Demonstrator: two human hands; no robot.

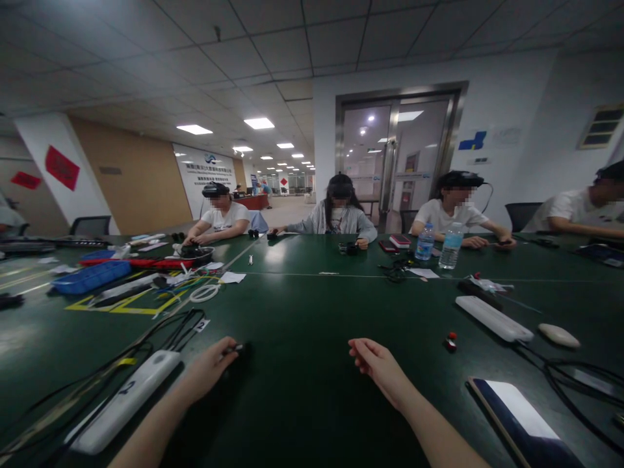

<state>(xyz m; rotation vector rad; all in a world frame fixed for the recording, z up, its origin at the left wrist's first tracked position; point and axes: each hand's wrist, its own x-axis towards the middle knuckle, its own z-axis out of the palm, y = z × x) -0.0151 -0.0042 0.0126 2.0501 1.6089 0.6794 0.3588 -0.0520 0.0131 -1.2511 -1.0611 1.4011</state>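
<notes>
My left hand (220,357) is closed over the green table, to the right of a white power strip (129,396) marked 2. Between its thumb and fingers pokes out the end of a small greyish object (238,348); its kind is too small to tell. Across a stretch of table, my right hand (373,357) is held with its fingers curled together, and nothing shows in it. Nearest to that hand is a small red and black item (451,342), a little to its right and apart from it.
At the right lie a phone-like device (524,422), another power strip (493,318), a pale mouse (559,335) and black cables. Two water bottles (451,247) stand farther back. A blue tray (92,277) and tangled wires are at the left. Several people sit across the table.
</notes>
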